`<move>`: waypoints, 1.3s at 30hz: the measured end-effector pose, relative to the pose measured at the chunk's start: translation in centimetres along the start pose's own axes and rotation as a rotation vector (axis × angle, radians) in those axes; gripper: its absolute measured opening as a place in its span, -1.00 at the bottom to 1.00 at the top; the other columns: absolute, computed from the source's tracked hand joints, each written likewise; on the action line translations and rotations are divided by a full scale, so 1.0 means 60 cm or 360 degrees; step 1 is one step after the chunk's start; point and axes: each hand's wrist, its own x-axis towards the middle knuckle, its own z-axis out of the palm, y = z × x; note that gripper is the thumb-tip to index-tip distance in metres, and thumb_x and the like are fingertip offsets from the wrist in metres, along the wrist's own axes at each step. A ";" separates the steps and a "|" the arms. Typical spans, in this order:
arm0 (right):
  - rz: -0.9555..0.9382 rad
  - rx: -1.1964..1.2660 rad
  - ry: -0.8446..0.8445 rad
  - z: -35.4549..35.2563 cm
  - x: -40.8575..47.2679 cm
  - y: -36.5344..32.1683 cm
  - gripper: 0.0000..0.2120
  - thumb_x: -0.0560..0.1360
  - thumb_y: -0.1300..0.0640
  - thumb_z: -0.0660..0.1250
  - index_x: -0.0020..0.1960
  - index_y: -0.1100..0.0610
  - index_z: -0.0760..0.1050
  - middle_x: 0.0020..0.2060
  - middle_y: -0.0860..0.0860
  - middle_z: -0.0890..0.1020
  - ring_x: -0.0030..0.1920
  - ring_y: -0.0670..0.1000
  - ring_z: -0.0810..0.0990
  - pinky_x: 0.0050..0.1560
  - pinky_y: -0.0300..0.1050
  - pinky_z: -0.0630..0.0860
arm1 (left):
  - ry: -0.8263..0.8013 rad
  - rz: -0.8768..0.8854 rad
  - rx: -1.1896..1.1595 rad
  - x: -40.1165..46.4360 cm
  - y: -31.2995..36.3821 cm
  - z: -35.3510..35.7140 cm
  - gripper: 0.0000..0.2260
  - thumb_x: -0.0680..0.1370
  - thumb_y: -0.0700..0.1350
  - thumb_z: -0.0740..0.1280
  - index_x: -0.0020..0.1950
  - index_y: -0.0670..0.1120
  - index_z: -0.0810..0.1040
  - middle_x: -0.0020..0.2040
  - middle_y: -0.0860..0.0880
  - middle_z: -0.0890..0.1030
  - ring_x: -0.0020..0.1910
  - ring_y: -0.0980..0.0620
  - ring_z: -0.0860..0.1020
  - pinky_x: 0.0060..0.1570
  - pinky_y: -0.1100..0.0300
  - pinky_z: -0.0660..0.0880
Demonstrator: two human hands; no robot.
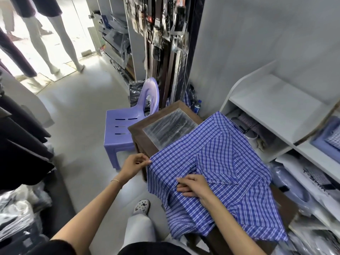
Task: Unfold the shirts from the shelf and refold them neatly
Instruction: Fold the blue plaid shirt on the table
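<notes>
A blue and white checked shirt (220,162) lies spread over a dark wooden table (141,138), one sleeve folded across its back. Its lower part hangs over the table's near edge. My left hand (134,163) pinches the shirt's left edge at the table's left side. My right hand (193,186) lies flat on the cloth with straight fingers, pressing the fold near the shirt's middle. Folded shirts (331,138) sit in the white shelf (276,111) at the right.
A clear-wrapped dark package (169,129) lies on the table's far end. A purple plastic chair (127,122) stands left of the table. Belts hang on a rack (165,43) behind. Bagged clothes (18,214) pile at the lower left, and mannequin legs (55,43) stand at the door.
</notes>
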 end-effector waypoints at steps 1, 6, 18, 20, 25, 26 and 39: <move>-0.0005 0.0006 -0.0005 0.000 -0.001 0.000 -0.72 0.43 0.11 0.48 -0.04 0.33 0.61 -0.21 0.14 0.71 -0.21 0.02 0.71 -0.28 -0.20 0.63 | -0.0012 0.0015 0.0010 0.000 0.000 -0.001 -0.91 0.47 -0.08 0.45 -0.16 -0.10 0.65 -0.20 0.04 0.68 -0.16 0.15 0.63 -0.04 0.28 0.53; -0.0044 0.0053 -0.0034 -0.001 -0.004 0.001 -0.78 0.43 0.09 0.48 -0.05 0.25 0.64 -0.19 0.14 0.71 -0.21 0.01 0.71 -0.27 -0.21 0.63 | 0.0022 -0.0006 -0.0065 0.004 -0.002 -0.002 -0.87 0.54 -0.11 0.37 -0.12 -0.16 0.61 -0.16 -0.01 0.66 -0.14 0.14 0.61 -0.03 0.30 0.51; -0.0112 0.0004 0.0070 0.006 -0.005 0.008 -0.82 0.47 0.12 0.44 -0.11 0.25 0.65 -0.24 0.15 0.71 -0.22 0.04 0.71 -0.27 -0.18 0.62 | 0.0050 -0.0147 0.0006 -0.004 0.004 0.019 -0.81 0.58 -0.07 0.31 -0.10 -0.17 0.60 -0.15 -0.15 0.64 -0.17 0.01 0.55 -0.10 0.22 0.44; -0.0094 -0.0013 0.0055 0.004 -0.010 0.006 -0.78 0.48 0.08 0.43 -0.12 0.26 0.66 -0.25 0.16 0.71 -0.23 0.05 0.71 -0.30 -0.19 0.62 | 0.0181 -0.0076 0.0124 -0.007 0.009 0.025 -0.84 0.59 -0.09 0.31 -0.10 -0.14 0.59 -0.18 -0.12 0.64 -0.19 -0.02 0.57 -0.17 0.28 0.44; -0.0032 0.0018 0.0077 -0.037 -0.028 -0.017 -0.66 0.52 -0.02 0.36 -0.16 0.27 0.64 -0.27 0.14 0.71 -0.25 0.05 0.71 -0.35 -0.20 0.59 | 0.0536 0.0096 0.0154 -0.003 0.034 0.029 -0.88 0.57 -0.09 0.32 -0.13 -0.08 0.56 -0.23 -0.05 0.62 -0.22 -0.03 0.58 -0.18 0.08 0.53; -0.0040 0.0046 0.0122 -0.052 -0.030 -0.024 -0.66 0.52 -0.02 0.35 -0.16 0.27 0.63 -0.28 0.13 0.71 -0.28 0.03 0.70 -0.38 -0.21 0.58 | 0.0536 0.0135 0.0163 0.003 0.043 0.030 -0.88 0.57 -0.08 0.32 -0.13 -0.07 0.56 -0.24 -0.03 0.61 -0.22 -0.01 0.58 -0.18 0.07 0.54; -0.0168 0.0127 0.1060 -0.188 -0.002 -0.010 -0.92 0.48 0.19 0.41 -0.19 0.10 0.57 -0.25 0.09 0.64 -0.25 0.08 0.64 -0.22 0.01 0.62 | -0.0425 0.0858 0.0583 0.104 0.207 0.157 -0.88 0.60 -0.12 0.28 0.01 -0.09 0.60 -0.08 0.06 0.60 -0.08 0.14 0.53 -0.08 0.39 0.40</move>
